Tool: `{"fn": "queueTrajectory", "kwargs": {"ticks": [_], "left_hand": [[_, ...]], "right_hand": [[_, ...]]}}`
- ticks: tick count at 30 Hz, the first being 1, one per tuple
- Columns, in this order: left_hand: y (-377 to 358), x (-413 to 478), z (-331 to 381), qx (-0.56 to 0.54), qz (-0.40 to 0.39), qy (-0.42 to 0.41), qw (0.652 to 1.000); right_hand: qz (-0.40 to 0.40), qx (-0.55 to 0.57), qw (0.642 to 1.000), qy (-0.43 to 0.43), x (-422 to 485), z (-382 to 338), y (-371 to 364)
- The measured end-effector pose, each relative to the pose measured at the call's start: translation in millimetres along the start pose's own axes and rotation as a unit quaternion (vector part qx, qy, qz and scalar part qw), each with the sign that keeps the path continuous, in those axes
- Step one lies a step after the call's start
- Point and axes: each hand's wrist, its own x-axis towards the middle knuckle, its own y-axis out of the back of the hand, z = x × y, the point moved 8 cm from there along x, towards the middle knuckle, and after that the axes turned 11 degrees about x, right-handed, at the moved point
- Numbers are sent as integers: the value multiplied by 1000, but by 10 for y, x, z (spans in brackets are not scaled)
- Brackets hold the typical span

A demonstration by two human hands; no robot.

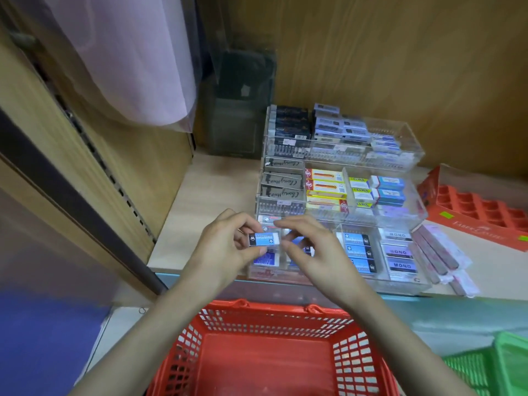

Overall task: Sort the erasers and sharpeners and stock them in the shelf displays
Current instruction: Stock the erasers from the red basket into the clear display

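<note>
While the left hand (225, 244) pinches a small blue eraser (264, 239) between thumb and fingertips, the right hand (311, 252) sits just beside the eraser's right end. Its thumb and forefinger curl toward the eraser; whether they touch it I cannot tell. Both hands hover over the front left compartment of a clear stepped display (411, 287) on a pale shelf (200, 195). Matching blue erasers (358, 252) fill a compartment further right, and the upper steps hold rows of boxed erasers. A red basket (200, 338) stands below the hands, with a green basket (485, 367) at its right.
</note>
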Motion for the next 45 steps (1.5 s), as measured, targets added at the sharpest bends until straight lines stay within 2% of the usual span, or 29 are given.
{"fn": "queueTrajectory", "kwargs": {"ticks": [4,8,11,13,15,18,21,24,28,34,36,40,42,45], "left_hand": [[-221,-52,137,-18,-20,-38,999],[-445,-99,234,-8,-40,-58,997],[-571,-114,254,40,-49,-97,993],[-616,-93,179,111,-45,-117,986],[-607,-61,106,184,-28,-122,975],[-618,-97,210,274,7,-187,943],[-790,-187,300,345,-10,-241,907],[-927,-225,289,391,-46,-246,886],[-950,-194,256,397,-59,-246,882],[-945,-183,252,395,-47,-250,883],[-949,-172,249,391,-44,-242,887],[-987,-170,307,373,-40,-242,895],[-1023,-177,371,331,-41,-249,909],[-1114,-153,523,273,-38,-261,925]], "right_hand": [[-20,-32,999,36,-240,-60,112],[-1,-56,997,44,-399,33,240],[25,-70,997,27,-452,170,337],[59,-90,994,11,-465,288,467],[109,-125,986,3,-455,392,624],[154,-205,967,-1,-361,474,763],[156,-293,943,0,-224,523,723],[155,-286,946,7,-132,576,642],[165,-306,938,4,-107,604,632],[172,-372,911,-44,-28,608,586],[164,-345,923,-54,-54,609,609],[160,-192,966,-71,-268,499,890],[174,-187,966,-49,-470,401,1143],[248,-226,941,-47,-807,371,1623]]}}
